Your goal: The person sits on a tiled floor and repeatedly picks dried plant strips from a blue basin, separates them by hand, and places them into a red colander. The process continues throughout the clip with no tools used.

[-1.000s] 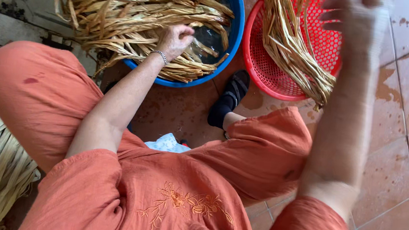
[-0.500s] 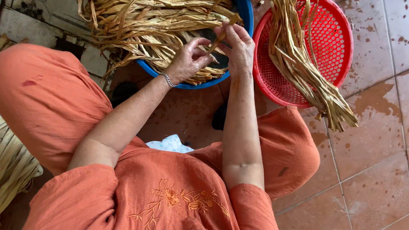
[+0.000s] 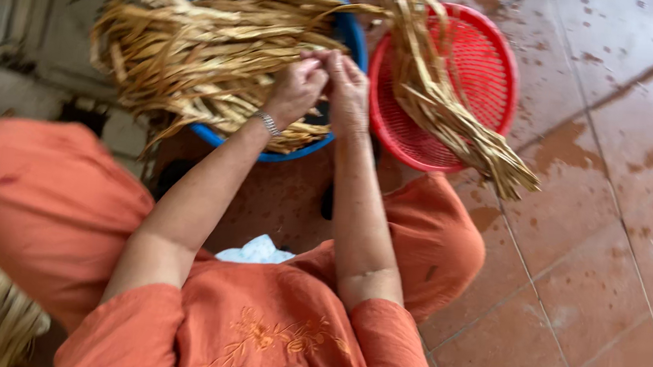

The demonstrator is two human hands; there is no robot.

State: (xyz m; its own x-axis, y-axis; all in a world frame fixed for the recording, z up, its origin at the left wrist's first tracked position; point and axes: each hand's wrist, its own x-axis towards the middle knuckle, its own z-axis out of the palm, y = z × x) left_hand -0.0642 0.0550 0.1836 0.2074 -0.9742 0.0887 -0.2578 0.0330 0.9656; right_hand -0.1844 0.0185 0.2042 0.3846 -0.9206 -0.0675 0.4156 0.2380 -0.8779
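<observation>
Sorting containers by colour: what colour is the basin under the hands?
Blue basin, clearest in the head view.

head cam | looks steeply down | close over lap, basins

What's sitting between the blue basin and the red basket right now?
In the head view, a long bundle of dried strips drapes across where the blue basin meets the red basket. Both hands, left hand and right hand, meet just beside it.

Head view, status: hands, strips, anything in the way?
Left hand and right hand together, pinching dried strips over blue basin. Second bundle lies across red basket. Nothing blocking.
</observation>
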